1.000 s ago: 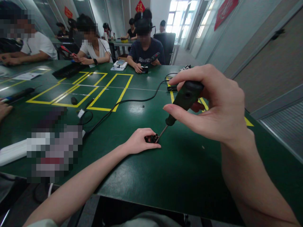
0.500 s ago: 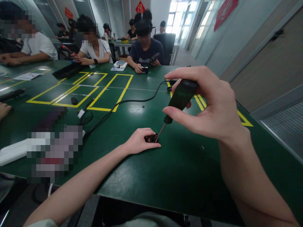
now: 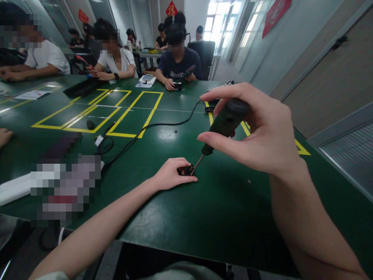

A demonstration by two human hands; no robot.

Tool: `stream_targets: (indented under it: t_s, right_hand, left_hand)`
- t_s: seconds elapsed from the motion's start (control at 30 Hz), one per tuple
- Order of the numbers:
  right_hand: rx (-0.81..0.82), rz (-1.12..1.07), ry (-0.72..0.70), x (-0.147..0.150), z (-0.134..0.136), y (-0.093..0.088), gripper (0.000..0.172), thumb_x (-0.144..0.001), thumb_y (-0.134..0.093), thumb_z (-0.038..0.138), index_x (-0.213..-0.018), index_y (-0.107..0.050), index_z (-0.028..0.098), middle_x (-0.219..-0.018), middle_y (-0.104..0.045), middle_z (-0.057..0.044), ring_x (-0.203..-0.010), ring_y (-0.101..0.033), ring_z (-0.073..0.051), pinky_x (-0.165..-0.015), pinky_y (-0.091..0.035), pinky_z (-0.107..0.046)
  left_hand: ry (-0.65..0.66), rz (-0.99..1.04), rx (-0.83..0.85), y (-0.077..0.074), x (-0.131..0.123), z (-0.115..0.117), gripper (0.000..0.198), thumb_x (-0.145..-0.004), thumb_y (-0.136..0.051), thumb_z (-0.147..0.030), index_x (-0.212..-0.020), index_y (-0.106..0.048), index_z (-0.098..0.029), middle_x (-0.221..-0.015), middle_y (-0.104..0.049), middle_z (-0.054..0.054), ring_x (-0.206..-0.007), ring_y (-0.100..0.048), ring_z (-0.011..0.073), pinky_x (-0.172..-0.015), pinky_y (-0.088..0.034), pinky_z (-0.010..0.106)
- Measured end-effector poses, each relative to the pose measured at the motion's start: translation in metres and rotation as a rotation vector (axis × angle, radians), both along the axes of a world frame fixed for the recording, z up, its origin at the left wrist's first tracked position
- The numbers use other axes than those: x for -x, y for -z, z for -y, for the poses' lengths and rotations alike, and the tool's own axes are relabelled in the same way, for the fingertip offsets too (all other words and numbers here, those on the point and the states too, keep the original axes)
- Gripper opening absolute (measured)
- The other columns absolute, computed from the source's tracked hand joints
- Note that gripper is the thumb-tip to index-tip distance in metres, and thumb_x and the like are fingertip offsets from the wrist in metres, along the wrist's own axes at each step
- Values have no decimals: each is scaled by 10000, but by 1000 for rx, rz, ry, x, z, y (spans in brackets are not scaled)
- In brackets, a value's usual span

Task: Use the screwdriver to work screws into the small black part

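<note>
My left hand [image 3: 171, 174] rests on the green table, its fingers and thumb closed around a small black part [image 3: 186, 170] with a round, metal-rimmed opening. Most of that part is hidden by the fingers. Above and to the right, my right hand [image 3: 256, 128] holds a screwdriver [image 3: 227, 118] by its thick dark handle, between thumb and fingers. The screwdriver slants down to the left, and the tip of its thin metal shaft meets the black part. Whether the tip sits in a screw cannot be made out.
A black cable [image 3: 163, 124] curves across the green table [image 3: 186, 225], which bears yellow tape outlines [image 3: 151, 112]. A white power strip [image 3: 17, 188] and blurred items lie at left. Beyond is a black tray [image 3: 83, 87]. Several people sit opposite, one holding a dark tool [image 3: 189, 72].
The fingers and thumb of my right hand have shifted slightly around the handle, and the screwdriver handle has turned and leans a little more to the right. My left hand stays put.
</note>
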State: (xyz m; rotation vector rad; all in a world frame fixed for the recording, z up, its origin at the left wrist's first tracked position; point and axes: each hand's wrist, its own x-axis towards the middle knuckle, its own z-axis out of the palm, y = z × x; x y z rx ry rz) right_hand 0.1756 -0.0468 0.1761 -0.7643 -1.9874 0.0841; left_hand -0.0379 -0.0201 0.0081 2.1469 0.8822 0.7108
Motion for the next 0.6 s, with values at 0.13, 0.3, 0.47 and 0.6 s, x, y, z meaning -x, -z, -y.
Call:
stream_targets:
  t_s: [0.13,0.3,0.47,0.6]
  right_hand:
    - [7,-71,-8,-4,-3,2,553,-773,-927,277,-1271,-689,316,-1282,-768,-33,-932,-775,-244,-675,-648,-347]
    - [55,-21,-94,-7,-4,3,400,-869,-803,218,-1242,-706,326,-1145,-785,-18,-981,-771,-251,-825,-659,-404]
    - [-45,-17,12,-4,-4,3,385,-857,-847,309,-1230,-755,323,-1133,-766,-34,-974,-740,-255,-672,-624,-356]
    - [62,-47,-59,-6,-2,1,514,-860,-759,166,-1342,-729,342,-1151,-752,-20,-1059,-723,-264,-780,-652,-406]
  left_hand:
    - [6,-9,-1,-1,0,0,366,-891,-873,-495,-996,-816,-149,-803,-685,15,-714,-620,155,-684,-478,271]
    - [-16,-6,-5,0,-1,2,346,-881,-888,-469,-988,-816,-147,-812,-681,11,-690,-605,142,-667,-471,261]
    - [-20,-4,-10,-1,-1,2,340,-871,-901,-449,-978,-813,-139,-817,-679,12,-684,-605,139,-665,-472,260]
    - [-18,0,6,-1,-1,2,351,-879,-890,-465,-989,-812,-141,-838,-698,23,-703,-622,148,-671,-484,265]
